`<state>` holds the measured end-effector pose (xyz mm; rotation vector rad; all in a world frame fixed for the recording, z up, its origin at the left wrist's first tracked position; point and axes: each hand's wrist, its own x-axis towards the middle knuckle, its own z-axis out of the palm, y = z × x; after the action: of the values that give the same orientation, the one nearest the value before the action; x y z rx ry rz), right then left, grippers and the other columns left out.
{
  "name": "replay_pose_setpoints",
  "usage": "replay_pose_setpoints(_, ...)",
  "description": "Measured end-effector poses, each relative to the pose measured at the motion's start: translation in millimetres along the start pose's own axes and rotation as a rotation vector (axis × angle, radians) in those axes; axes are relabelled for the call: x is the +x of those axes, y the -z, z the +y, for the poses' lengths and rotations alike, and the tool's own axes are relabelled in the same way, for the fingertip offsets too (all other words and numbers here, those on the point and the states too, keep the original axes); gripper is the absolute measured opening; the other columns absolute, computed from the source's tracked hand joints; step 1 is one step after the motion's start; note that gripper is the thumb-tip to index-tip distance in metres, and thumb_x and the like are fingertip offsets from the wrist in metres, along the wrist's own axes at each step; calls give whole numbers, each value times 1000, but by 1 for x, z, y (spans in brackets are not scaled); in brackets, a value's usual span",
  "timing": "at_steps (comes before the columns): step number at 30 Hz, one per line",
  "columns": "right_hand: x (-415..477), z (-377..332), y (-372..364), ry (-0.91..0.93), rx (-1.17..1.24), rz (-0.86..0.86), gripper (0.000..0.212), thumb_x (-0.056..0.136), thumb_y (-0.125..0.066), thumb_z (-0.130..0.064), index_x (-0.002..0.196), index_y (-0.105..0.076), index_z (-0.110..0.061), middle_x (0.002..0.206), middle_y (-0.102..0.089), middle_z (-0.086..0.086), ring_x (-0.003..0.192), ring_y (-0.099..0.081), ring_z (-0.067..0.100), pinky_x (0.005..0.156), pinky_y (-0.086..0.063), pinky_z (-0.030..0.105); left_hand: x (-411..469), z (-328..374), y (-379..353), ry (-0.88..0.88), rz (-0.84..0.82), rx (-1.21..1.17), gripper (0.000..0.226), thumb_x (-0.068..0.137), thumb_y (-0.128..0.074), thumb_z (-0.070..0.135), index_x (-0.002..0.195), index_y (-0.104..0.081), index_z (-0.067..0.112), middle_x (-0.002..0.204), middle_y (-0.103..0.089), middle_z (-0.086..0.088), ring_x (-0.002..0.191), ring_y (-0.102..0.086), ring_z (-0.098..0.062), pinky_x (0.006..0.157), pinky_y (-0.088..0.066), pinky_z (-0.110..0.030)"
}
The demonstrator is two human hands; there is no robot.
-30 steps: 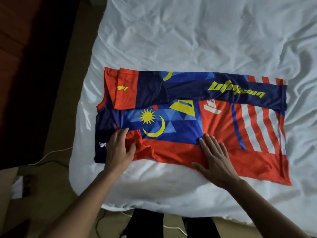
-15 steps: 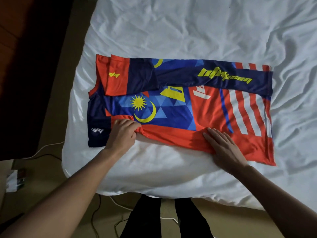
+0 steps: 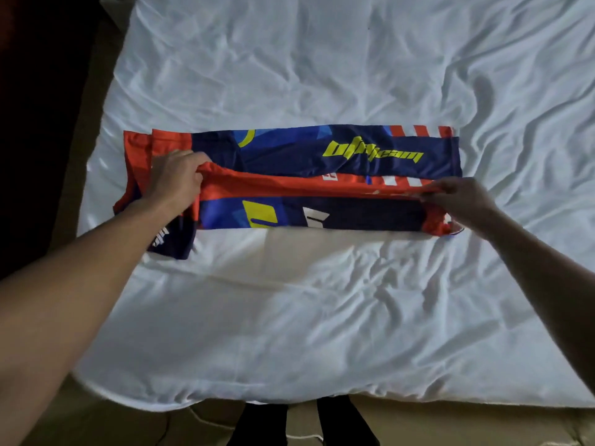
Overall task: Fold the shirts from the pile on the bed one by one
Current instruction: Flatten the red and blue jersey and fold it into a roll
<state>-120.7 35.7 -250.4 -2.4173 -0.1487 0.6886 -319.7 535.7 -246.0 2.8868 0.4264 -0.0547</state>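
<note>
Closest to you, your two legs in dark trousers (image 3: 257, 426) stand on the tan floor (image 3: 450, 426) at the foot of the bed with the crumpled white sheet (image 3: 322, 300). Both your bare forearms reach out over that sheet, well apart from each other.

Your left hand (image 3: 175, 180) sits at the left end of the red, blue and navy printed sports shirt with yellow lettering (image 3: 289, 149); its fingers (image 3: 193, 165) are curled round the shirt's red near edge and grip it. Your right hand (image 3: 463, 201) is at the shirt's right end, and its fingers (image 3: 434, 196) pinch the same red edge, knuckles up.

The shirt lies across the middle of the bed as a long narrow band running left to right. Between your hands the near side is raised and turned over towards the far side, so a navy face with a yellow patch and white marks shows just below the red edge. A navy sleeve with a white logo (image 3: 170, 236) sticks out towards you beside your left forearm. Beyond your hands, the far flap lies flat, already folded in, with the yellow lettering upside down to you.

Farther off, the sheet stretches on in wrinkles to the top of the view
</note>
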Motion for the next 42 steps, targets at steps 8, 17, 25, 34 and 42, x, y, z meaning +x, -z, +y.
replay_pose_setpoints(8,4,22,2,-143,153,159,53,84,-66,-62,86,-71,-9,82,-71,16,79,-67,29,72,-51,41,-8,82,-47,18,91,39,61,76,-81,11,132,-59,14,131,-53,-16,116,-54,-41,101,-40,-54)
replay_pose_setpoints(17,-1,32,-30,40,-369,167,56,80,-75,-46,123,-55,-17,116,-66,11,109,-62,40,85,-50,46,26,173,-91,-92,1,9,42,86,-79,23,125,-65,18,119,-66,-9,110,-60,-36,99,-40,-53)
replay_pose_setpoints(25,21,45,10,-178,475,238,15,89,-65,-30,82,-74,-21,72,-66,-5,69,-59,8,64,-47,26,54,165,-80,93,10,-261,7,97,-67,22,103,-65,18,102,-73,-4,100,-67,-31,89,-50,-46)
replay_pose_setpoints(34,29,57,16,-207,188,158,29,93,-67,-38,86,-71,-11,79,-67,7,74,-58,19,62,-42,31,77,202,-84,100,-87,-234,13,95,-70,27,107,-69,21,109,-71,-2,106,-64,-31,97,-48,-52)
replay_pose_setpoints(42,1,79,21,-279,134,54,17,88,-70,-37,95,-74,-22,86,-72,0,88,-66,21,74,-48,31,85,214,-92,119,-74,-184,18,94,-73,23,112,-68,22,114,-67,-5,112,-60,-31,100,-42,-51)
